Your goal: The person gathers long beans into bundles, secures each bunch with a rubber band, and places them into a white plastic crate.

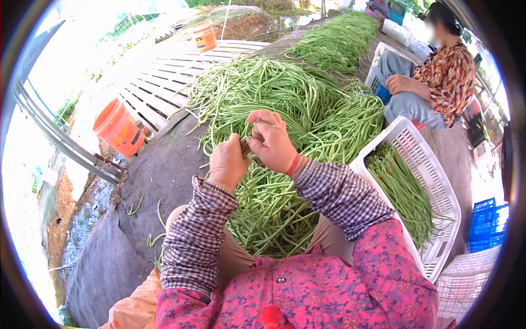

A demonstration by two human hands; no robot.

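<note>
A large heap of long green beans (pixel 263 88) lies in front of me, and more loose long beans (pixel 274 214) are piled between my knees. Above this pile my two hands meet with their fingertips nearly touching. My left hand (pixel 228 163) is closed in a pinch, knuckles up. My right hand (pixel 274 143), with a red band at the wrist, is also pinched, its index finger bent. Whatever is between the fingers is too small and hidden to make out against the green behind. To the right, a white plastic crate (pixel 444 192) contains long beans (pixel 400 192) laid lengthwise.
Orange buckets stand at the left (pixel 121 129) and farther back (pixel 204 36). Dark cloth (pixel 159 175) covers the ground. Another person (pixel 438 82) sits at the right beside a second bean heap (pixel 339 41). Blue crates (pixel 486 222) are at the right edge.
</note>
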